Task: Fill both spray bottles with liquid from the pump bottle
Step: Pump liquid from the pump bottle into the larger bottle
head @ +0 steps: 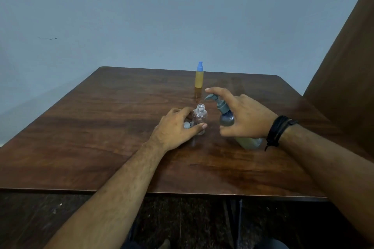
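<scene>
Clear uncapped spray bottle stands mid-table, pinched by left hand to steady it; right hand wraps pump bottle, forefinger on pump, spout over its mouth. Filled bottle parked behind.

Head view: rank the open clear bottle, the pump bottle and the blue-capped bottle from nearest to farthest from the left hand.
1. Open clear bottle: held in the left hand's fingers.
2. Pump bottle: just to its right, under the right hand.
3. Blue-capped bottle: behind, toward the table's far edge.
</scene>
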